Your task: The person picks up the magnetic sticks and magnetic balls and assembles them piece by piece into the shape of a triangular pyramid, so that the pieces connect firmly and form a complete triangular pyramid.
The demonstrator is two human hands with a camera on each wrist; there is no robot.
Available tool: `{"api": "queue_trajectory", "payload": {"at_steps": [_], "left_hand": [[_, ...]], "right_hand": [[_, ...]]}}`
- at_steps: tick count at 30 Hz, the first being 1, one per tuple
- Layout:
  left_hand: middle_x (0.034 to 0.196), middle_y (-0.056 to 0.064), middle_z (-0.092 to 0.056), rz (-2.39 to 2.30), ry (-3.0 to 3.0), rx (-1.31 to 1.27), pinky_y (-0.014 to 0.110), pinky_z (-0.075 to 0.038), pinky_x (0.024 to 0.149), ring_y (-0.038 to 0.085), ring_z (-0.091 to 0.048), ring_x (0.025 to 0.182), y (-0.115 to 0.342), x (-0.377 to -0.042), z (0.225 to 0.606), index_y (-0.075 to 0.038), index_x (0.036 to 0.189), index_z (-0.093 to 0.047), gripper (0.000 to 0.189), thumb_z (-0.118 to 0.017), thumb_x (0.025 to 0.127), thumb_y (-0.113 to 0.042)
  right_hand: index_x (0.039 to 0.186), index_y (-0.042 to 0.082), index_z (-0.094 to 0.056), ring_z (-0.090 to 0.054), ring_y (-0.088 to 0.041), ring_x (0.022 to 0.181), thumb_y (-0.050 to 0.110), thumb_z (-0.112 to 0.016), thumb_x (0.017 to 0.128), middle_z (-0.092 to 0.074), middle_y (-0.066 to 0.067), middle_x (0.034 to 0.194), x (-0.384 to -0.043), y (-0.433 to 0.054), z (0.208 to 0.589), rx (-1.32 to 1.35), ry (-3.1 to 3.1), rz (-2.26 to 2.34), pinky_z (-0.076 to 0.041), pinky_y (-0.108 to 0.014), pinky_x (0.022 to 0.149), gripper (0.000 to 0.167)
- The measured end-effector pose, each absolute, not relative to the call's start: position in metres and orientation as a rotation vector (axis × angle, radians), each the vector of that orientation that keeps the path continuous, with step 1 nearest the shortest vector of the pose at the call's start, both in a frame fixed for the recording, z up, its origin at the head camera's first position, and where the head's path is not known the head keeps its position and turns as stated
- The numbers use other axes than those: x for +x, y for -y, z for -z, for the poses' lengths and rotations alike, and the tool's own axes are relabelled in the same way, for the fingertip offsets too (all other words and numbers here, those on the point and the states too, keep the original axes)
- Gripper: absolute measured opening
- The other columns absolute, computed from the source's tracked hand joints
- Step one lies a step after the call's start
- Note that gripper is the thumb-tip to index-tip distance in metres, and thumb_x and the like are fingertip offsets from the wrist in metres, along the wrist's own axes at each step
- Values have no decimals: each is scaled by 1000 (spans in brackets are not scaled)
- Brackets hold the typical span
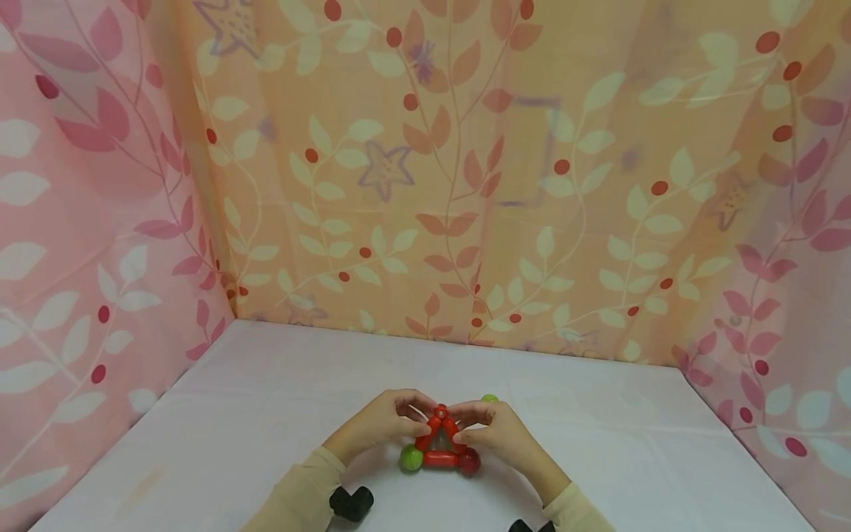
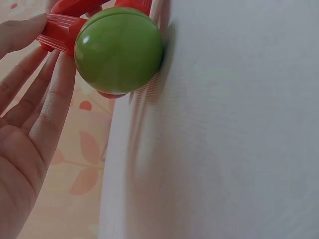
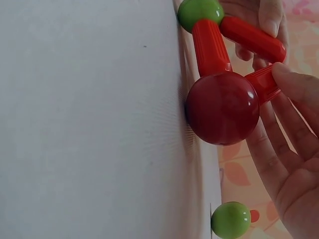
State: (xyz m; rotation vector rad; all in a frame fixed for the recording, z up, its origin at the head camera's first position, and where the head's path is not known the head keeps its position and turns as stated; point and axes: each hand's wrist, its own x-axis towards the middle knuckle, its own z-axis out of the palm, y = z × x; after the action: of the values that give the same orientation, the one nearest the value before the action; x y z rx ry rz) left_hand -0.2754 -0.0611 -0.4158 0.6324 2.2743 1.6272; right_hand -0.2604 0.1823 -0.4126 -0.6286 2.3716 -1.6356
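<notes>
Red ribbed rods and balls form a small triangle standing on the white table. Its bottom rod (image 1: 442,459) runs between a green ball (image 1: 411,458) on the left and a dark red ball (image 3: 223,108) on the right. My left hand (image 1: 392,417) pinches the left slanting rod (image 2: 62,33) between thumb and fingers. On the other side, my right hand (image 1: 500,430) pinches the right slanting rod (image 3: 263,83) just above the dark red ball. Both slanting rods lean together at the top, where a small red end (image 1: 441,411) shows between the fingertips.
A second green ball (image 3: 231,220) lies apart on the table, behind the right hand. White cloth covers the table (image 1: 266,414). Patterned curtains (image 1: 465,185) stand along the back and both sides. Black wrist pieces (image 1: 351,504) sit at the sleeves.
</notes>
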Motion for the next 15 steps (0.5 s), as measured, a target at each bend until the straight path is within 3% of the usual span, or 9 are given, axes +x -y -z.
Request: {"api": "queue_trajectory", "payload": {"at_steps": [15], "left_hand": [[104, 3, -71, -1632, -2273, 637, 26, -52, 76, 14, -63, 93, 61, -275, 417, -10, 114, -70, 29, -75, 86, -13]], "right_hand": [[119, 6, -71, -64, -17, 98, 13, -78, 83, -71, -14, 114, -265, -182, 419, -622, -2410, 1604, -55, -25, 76, 38]]}}
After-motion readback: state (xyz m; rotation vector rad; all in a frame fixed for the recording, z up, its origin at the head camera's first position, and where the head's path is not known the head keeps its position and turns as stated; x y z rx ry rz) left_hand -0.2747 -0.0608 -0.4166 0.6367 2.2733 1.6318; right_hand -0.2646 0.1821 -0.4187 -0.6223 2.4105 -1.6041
